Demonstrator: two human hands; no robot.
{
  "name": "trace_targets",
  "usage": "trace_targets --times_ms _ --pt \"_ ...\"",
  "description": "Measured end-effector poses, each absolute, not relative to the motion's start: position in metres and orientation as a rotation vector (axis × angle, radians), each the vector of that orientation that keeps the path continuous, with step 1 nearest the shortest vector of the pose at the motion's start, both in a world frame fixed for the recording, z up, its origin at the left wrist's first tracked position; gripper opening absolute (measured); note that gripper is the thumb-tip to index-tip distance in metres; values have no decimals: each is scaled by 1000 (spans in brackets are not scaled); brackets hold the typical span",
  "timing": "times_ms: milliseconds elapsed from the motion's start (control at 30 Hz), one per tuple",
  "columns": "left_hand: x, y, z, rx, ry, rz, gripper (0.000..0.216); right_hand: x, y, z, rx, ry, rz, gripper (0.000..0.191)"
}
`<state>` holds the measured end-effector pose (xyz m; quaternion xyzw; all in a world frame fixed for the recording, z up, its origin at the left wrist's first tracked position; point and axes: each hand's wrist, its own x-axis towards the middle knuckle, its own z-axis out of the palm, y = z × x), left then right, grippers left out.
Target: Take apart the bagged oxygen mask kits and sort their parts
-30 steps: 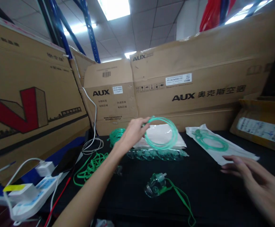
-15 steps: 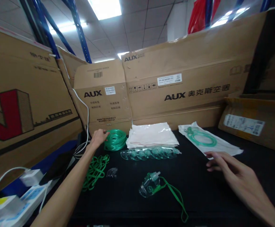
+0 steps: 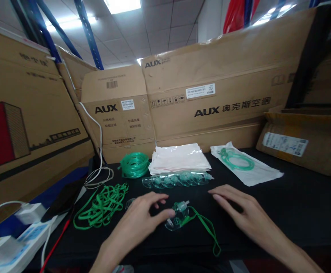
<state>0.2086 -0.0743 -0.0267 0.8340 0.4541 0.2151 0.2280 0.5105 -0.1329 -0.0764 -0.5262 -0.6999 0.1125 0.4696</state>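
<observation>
A clear mask with a green fitting lies on the black table, its green strap trailing to the right. My left hand hovers just left of it with fingers apart, the thumb tip at the mask's edge. To the right of the mask, my right hand is spread flat and holds nothing. Behind them lie a row of clear masks, a stack of clear bags, a coil of green tubing and a bag with tubing inside.
A tangle of green straps lies at the left. A black phone, white cables and a power strip sit at the table's left edge. Large cardboard boxes wall in the back and left, and another box stands at the right.
My left hand carried a loop of green tubing to the coil at the back left, let it go, then drew back to the near mask. My right hand slid left toward the mask.
</observation>
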Motion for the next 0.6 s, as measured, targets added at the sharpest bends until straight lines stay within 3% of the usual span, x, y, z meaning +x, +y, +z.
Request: trace_targets --times_ms 267,467,600 --pt "236 -73 -45 2316 1055 630 33 457 -111 -72 -1077 -1923 551 34" --pt "252 -62 -28 2237 982 843 30 462 -103 -64 -1134 -1701 549 34" --pt "269 -54 -22 2039 962 1112 26 463 -100 -58 -1103 -1393 745 36"
